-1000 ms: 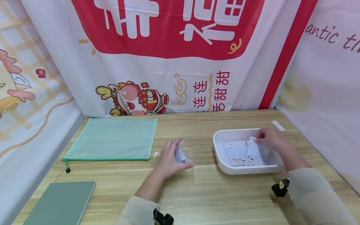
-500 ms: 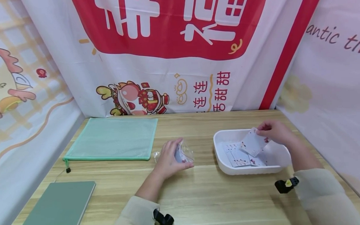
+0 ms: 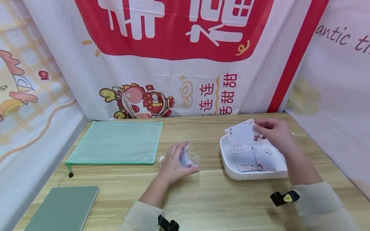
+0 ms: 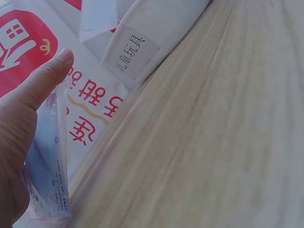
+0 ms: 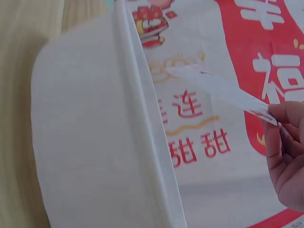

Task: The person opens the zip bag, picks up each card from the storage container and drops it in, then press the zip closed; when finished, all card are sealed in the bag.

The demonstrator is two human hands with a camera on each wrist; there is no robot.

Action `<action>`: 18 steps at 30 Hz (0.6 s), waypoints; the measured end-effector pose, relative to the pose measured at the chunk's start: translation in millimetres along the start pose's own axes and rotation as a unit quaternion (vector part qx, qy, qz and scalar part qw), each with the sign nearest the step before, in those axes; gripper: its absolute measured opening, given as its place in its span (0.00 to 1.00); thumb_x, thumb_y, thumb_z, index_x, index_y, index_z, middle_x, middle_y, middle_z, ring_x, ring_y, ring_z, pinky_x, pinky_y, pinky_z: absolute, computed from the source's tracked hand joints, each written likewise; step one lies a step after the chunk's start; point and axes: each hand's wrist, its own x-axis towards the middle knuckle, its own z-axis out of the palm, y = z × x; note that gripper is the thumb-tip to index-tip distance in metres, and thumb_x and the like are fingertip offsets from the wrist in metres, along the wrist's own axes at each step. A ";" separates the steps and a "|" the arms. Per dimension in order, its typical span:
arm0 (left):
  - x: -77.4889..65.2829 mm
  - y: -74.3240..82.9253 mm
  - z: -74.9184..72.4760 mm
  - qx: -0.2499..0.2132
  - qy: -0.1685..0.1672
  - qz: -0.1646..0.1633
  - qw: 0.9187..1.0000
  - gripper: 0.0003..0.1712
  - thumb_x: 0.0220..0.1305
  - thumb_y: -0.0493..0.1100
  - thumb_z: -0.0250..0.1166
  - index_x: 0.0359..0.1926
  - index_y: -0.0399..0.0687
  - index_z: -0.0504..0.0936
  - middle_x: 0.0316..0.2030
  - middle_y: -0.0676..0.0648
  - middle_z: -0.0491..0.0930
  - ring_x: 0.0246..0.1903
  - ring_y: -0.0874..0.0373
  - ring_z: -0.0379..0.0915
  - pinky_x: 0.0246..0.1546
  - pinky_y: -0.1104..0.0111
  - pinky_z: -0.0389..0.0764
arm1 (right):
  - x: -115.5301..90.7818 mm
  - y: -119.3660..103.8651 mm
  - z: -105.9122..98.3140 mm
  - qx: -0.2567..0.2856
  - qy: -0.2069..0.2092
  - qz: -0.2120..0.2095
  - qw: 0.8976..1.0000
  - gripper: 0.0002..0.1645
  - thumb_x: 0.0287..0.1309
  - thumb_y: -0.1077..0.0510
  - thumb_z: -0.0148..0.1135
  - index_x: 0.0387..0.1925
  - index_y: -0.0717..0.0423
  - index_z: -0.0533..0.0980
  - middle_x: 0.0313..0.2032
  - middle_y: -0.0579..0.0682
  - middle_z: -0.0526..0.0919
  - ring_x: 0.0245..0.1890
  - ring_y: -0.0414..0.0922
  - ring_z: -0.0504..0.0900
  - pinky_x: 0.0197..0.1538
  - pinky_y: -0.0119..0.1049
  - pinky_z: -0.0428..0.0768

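My right hand [image 3: 275, 132] pinches a white printed card [image 3: 242, 132] by its right edge, above the back of a white plastic basket [image 3: 248, 175]. In the right wrist view the thumb and fingers hold one end of the card, seen nearly edge-on. More printed cards [image 3: 265, 159] lie inside the basket. To the left, my left hand [image 3: 173, 165] is curled round a clear plastic bag [image 3: 192, 156] on the table. The left wrist view shows printed cards [image 4: 45, 156] within that bag; the fingers behind it are hidden.
A green mesh zip pouch [image 3: 115, 142] lies at the back left of the wooden table [image 3: 218, 202]. Nearer the front left is a grey-green notebook [image 3: 58, 213]. The basket bears a label [image 4: 131, 53] on its side. A printed cloth hangs behind the table.
The right hand has lifted the card up out of the basket and turned it, moving it back and left. The left hand and its bag have stayed in place.
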 end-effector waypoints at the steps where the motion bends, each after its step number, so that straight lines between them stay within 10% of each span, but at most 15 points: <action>1: 0.2 0.3 0.1 0.000 -0.001 -0.001 1.000 0.60 0.35 0.60 0.82 0.71 0.55 0.64 0.57 0.44 0.73 0.59 0.47 0.66 0.63 0.51 0.69 | -2.2 -1.8 4.1 0.017 0.006 -0.001 1.000 0.31 0.63 0.41 0.61 0.61 0.52 0.75 0.41 0.40 0.83 0.35 0.38 0.81 0.41 0.30 0.82; 18: -0.4 1.0 0.9 0.007 -0.002 -0.003 1.000 0.61 0.34 0.61 0.82 0.71 0.56 0.64 0.59 0.45 0.72 0.60 0.47 0.65 0.64 0.49 0.67 | -28.9 -21.1 92.7 0.143 0.065 0.041 0.987 0.22 0.59 0.52 0.68 0.53 0.57 0.81 0.34 0.37 0.81 0.38 0.37 0.76 0.38 0.24 0.77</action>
